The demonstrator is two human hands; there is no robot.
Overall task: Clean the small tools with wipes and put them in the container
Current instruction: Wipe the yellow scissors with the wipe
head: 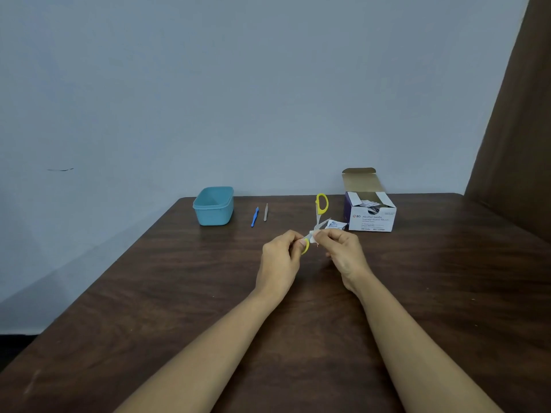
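Swab box (373,218) (flap up) holds white packets (366,203), apart from teal container (213,215).

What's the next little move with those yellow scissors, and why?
Probably slide the wipe along the metal of the scissors. The left hand grips one yellow handle and the right hand pinches the wipe against the open scissors, so wiping looks unfinished; the blue container stands off to the left.

Dark wooden table (432,293), plain pale blue-grey wall (238,84), brown curtain (518,129) at right
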